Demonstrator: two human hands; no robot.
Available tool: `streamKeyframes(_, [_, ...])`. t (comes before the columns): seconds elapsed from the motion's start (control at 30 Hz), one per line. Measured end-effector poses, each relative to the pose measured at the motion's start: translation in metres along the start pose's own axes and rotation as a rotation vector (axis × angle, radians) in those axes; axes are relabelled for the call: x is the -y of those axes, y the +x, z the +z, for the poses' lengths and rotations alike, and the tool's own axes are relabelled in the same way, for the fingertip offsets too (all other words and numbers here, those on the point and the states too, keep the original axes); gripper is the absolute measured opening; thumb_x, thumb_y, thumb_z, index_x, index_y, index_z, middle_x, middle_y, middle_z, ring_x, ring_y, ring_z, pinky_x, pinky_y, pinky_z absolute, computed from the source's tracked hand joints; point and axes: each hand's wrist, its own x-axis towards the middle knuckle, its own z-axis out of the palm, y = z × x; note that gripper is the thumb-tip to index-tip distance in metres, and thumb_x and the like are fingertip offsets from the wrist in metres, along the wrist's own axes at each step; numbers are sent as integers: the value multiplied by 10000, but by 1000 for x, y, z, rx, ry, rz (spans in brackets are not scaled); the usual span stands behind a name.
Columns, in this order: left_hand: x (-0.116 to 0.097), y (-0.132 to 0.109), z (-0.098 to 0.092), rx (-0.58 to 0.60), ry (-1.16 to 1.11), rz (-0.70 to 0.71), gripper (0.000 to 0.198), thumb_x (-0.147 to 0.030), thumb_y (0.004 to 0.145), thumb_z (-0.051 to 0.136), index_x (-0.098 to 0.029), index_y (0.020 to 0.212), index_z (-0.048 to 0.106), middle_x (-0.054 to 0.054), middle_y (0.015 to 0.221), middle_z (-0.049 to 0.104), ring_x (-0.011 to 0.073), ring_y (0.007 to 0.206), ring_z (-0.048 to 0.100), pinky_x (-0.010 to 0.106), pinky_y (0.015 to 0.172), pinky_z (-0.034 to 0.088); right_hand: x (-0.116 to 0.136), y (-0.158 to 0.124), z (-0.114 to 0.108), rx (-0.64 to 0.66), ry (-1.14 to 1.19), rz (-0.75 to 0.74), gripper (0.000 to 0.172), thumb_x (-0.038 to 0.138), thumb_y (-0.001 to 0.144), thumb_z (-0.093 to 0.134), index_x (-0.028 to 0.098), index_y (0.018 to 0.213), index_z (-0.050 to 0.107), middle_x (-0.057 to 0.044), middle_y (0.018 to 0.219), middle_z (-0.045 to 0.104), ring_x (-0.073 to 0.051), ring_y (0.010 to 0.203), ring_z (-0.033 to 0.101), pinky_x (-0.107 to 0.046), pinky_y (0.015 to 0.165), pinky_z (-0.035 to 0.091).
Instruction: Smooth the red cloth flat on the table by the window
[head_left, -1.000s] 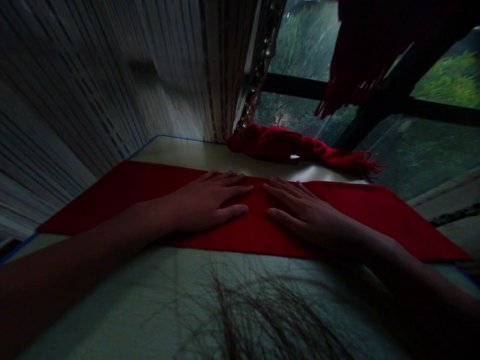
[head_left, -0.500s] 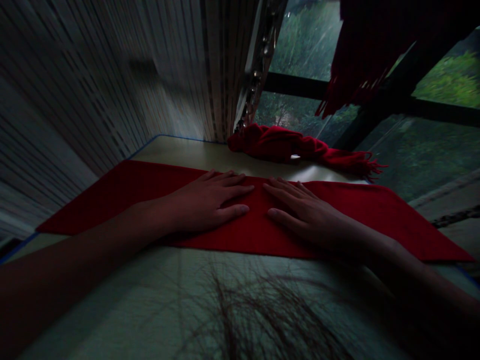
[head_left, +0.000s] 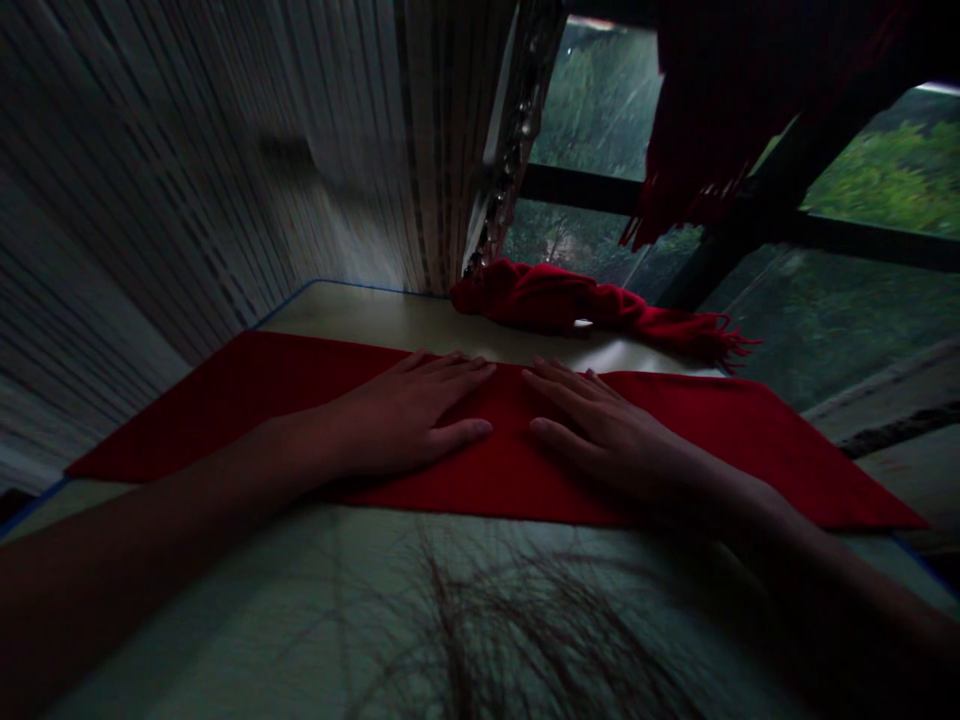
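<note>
A long red cloth lies flat across the table in a wide strip, its ends reaching toward both sides. Palm down on its middle rests my left hand, fingers stretched toward the far edge and thumb out. My right hand lies flat on the same cloth just to the right, with a narrow band of red showing between the two. Neither hand grips anything. Behind the cloth, near the window, sits a bunched red scarf with a fringed end pointing right.
The pale table has a blue edge. Striped curtains hang at the left. At the back right is a dark-framed window, with another fringed red scarf hanging before it. Loose hair crosses the lower view.
The view has shifted slightly, so the scene sits a little lower. My left fingers lie closer together; both hands stay flat on the cloth.
</note>
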Motion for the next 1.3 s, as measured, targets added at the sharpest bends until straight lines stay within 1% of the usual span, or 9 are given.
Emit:
streamKeyframes(0.47, [4, 1, 2, -7, -20, 30, 661, -589, 1075, 357, -278, 1651, 270, 17, 1724, 177, 254, 1606, 127, 486, 1289, 70, 8, 0, -1, 45, 18, -49, 787, 693, 1032, 317, 190, 1637, 328, -81, 1717, 232, -298, 1591, 132, -551, 1293, 119])
streamKeyframes(0.53, [5, 0, 0, -46, -57, 98, 554, -526, 1077, 416, -320, 1592, 411, -6, 1702, 270, 248, 1589, 209, 473, 1284, 124, 10, 0, -1, 60, 23, -63, 787, 687, 1033, 324, 179, 1634, 330, -83, 1714, 233, -298, 1591, 135, -557, 1292, 127])
streamKeyframes(0.63, [4, -1, -5, -144, -176, 218, 365, -412, 1065, 489, -291, 1336, 701, -9, 1490, 610, 196, 1410, 528, 329, 1174, 369, 9, -1, -1, 64, 30, -75, 780, 676, 1037, 339, 164, 1626, 346, -93, 1711, 229, -304, 1587, 155, -570, 1287, 151])
streamKeyframes(0.77, [3, 0, -7, -294, -228, 249, 293, -358, 1036, 542, -219, 1102, 792, 26, 1137, 786, 185, 1067, 717, 288, 969, 509, 8, -1, -1, 44, 46, -94, 743, 657, 1036, 385, 193, 1616, 376, -97, 1699, 277, -316, 1583, 173, -594, 1277, 178])
streamKeyframes(0.87, [3, 3, -2, -314, -148, 189, 405, -380, 1024, 566, -219, 1383, 661, 56, 1413, 667, 229, 1321, 593, 355, 1128, 418, 9, -1, 0, 37, 47, -104, 736, 641, 1039, 395, 184, 1616, 376, -110, 1691, 292, -323, 1583, 178, -610, 1274, 179])
streamKeyframes(0.93, [3, 4, 2, -206, -93, 125, 595, -454, 1040, 531, -218, 1579, 440, 62, 1635, 430, 261, 1522, 366, 436, 1248, 263, 10, -1, -1, 46, 47, -101, 752, 644, 1040, 389, 165, 1620, 362, -115, 1696, 270, -319, 1586, 169, -602, 1279, 162])
streamKeyframes(1.03, [4, 4, 6, -24, -46, 48, 711, -587, 1063, 414, -240, 1659, 242, 37, 1723, 177, 281, 1603, 136, 510, 1290, 92, 11, -2, -4, 72, 58, -83, 781, 668, 1031, 396, 160, 1623, 353, -113, 1705, 242, -322, 1589, 146, -595, 1284, 140])
streamKeyframes(1.17, [6, 1, 8, 40, -42, 37, 735, -681, 1050, 352, -312, 1664, 189, -2, 1730, 74, 278, 1612, 49, 522, 1290, 41, 7, -4, -9, 123, 98, -87, 772, 688, 1024, 409, 199, 1620, 368, -95, 1713, 240, -301, 1591, 149, -569, 1285, 174])
streamKeyframes(1.3, [7, -1, 7, 30, -47, 43, 761, -753, 1015, 352, -350, 1649, 233, 4, 1730, 71, 310, 1609, 56, 556, 1282, 50, 2, -2, -6, 44, 78, -68, 723, 659, 1045, 382, 229, 1626, 356, -87, 1727, 211, -281, 1598, 117, -567, 1287, 154])
